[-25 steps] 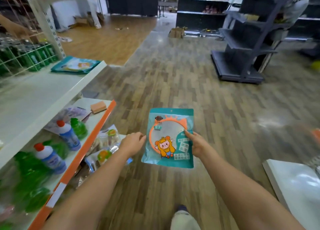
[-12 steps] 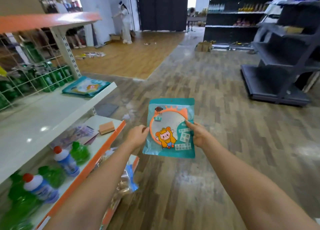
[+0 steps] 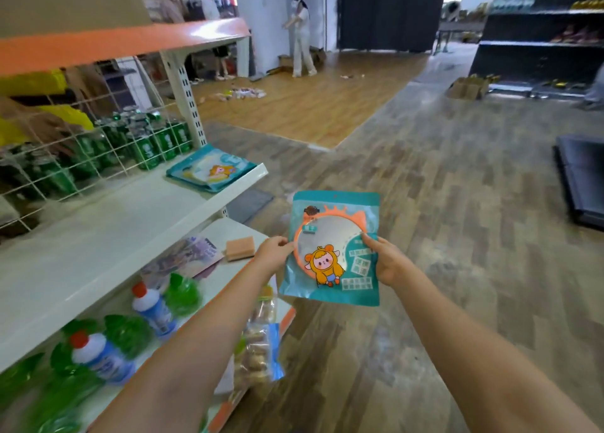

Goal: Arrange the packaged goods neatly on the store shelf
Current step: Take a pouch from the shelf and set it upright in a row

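Both hands hold one teal packet (image 3: 333,249) in the middle of the frame, over the wooden floor (image 3: 457,236) and just right of the shelf unit. The left hand (image 3: 273,253) grips the packet's left edge with curled fingers; the thumb lies on the front, near the orange ring printed there. The right hand (image 3: 382,261) pinches the right edge, thumb on the front and the other fingers behind the packet, so these fingers are hidden. The packet is upright and faces the camera, with a cartoon figure on its lower half.

Compared with half a second ago, the packet sits a little lower and more to the right in the frame, and the grip of both hands looks the same. The view has turned: more of the upper shelf with the orange edge (image 3: 130,40) shows at the upper left, and people at the far wall are now in view.

A second teal packet (image 3: 209,169) lies flat at the end of the white middle shelf (image 3: 98,236), in front of green cans (image 3: 153,141) behind a wire grid. On the lower shelf stand blue-white bottles (image 3: 153,308) with red caps beside green bottles (image 3: 181,292); these are blurred and partly covered by the left forearm. The printed text on the held packet is too small to read.
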